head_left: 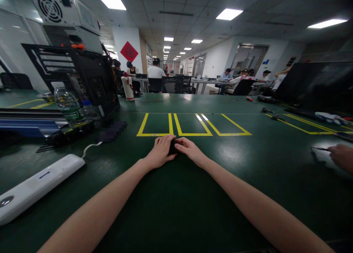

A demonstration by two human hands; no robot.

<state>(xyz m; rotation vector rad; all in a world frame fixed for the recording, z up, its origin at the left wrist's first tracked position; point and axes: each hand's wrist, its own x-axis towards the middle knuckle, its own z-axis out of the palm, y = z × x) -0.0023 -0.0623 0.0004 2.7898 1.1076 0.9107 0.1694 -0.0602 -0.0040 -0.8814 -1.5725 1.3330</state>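
Observation:
Both arms reach forward over the green tabletop point(176, 209) and the hands meet near its middle. Between them is a small black object point(173, 146), mostly covered by fingers, so its kind does not show. My left hand point(160, 151) curls over its left side, thumb low and fingers on top. From the right, my right hand point(189, 149) pinches the object's edge with its fingertips. Just beyond the hands, yellow tape outlines point(193, 134) mark the table.
At left stand an open black computer case point(91, 73), a power supply unit point(68, 16), a plastic bottle point(67, 104) and a long white device point(41, 187) with a cable. Another person's hand point(342, 156) holds a thin tool at far right. Several people sit at desks behind.

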